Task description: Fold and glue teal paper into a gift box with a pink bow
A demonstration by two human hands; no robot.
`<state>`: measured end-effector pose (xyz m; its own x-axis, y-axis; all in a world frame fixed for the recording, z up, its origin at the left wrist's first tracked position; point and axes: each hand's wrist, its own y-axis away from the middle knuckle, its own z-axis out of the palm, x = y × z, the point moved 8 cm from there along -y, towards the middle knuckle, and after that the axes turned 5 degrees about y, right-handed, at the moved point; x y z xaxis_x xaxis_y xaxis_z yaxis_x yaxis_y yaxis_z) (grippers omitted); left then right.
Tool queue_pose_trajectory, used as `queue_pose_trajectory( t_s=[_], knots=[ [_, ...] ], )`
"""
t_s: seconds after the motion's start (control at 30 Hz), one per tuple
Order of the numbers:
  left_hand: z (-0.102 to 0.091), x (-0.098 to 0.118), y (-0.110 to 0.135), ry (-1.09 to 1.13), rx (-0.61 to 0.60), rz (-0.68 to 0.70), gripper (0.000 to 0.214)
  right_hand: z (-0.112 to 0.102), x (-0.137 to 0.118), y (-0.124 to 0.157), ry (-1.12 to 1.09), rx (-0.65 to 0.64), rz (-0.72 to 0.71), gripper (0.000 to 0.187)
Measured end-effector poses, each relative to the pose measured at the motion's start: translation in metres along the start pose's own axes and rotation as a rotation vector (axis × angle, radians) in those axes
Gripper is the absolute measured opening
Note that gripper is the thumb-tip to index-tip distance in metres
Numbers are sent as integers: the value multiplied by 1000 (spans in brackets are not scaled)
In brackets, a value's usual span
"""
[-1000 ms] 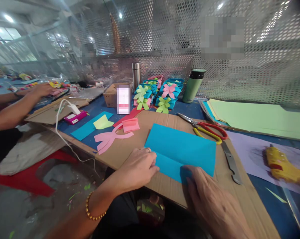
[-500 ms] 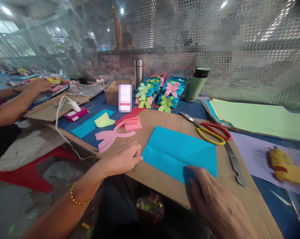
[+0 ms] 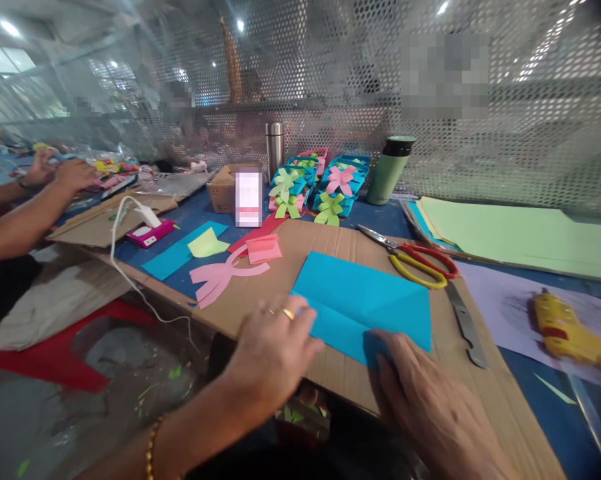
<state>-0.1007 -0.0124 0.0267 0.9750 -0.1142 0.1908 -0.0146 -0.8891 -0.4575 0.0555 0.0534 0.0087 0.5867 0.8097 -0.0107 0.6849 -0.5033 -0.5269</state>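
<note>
A blue sheet of paper with a crease across it lies on the cardboard. My right hand is at its near edge, with curled fingers on the paper; the thumb side is partly hidden. My left hand, slightly blurred and wearing a ring, hovers by the sheet's left corner with thumb and fingers apart and nothing in them. Beyond it lie a pink paper cutout and a folded pink paper. Scissors with red and yellow handles rest behind the sheet, and a flat metal blade lies to its right.
Paper baskets with flowers stand at the back between a steel flask and a green tumbler. At right are stacked paper sheets and a yellow glue gun. A power strip and another person's hands are at left.
My left hand has moved right and nearer to me, to the blue sheet's left corner. My right hand stays at the near edge. The view has shifted slightly.
</note>
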Motion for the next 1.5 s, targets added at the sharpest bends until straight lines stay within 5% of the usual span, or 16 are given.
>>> queue_pose_trajectory(
  t_s=[0.07,0.17,0.33,0.67,0.8,0.97,1.17,1.5],
  knots=[
    [20,32,8,44,-36,155,51,1,0,1,7,3,0,25],
    [35,46,17,11,-1,214,58,2,1,2,6,-6,-2,26],
    [27,34,26,-47,77,284,63,1,2,3,6,-16,8,28],
    [-3,-14,34,-255,115,172,69,0,0,2,15,-32,1,27],
    [-4,0,25,-245,84,142,79,0,-2,0,12,-18,5,23],
    [20,38,15,-40,-77,397,86,5,-2,4,36,-57,7,23],
    [44,32,20,8,-135,406,85,0,-15,3,166,-116,-20,32],
    [49,32,25,-67,-121,449,91,-18,-26,28,203,-104,-32,31]
  ],
)
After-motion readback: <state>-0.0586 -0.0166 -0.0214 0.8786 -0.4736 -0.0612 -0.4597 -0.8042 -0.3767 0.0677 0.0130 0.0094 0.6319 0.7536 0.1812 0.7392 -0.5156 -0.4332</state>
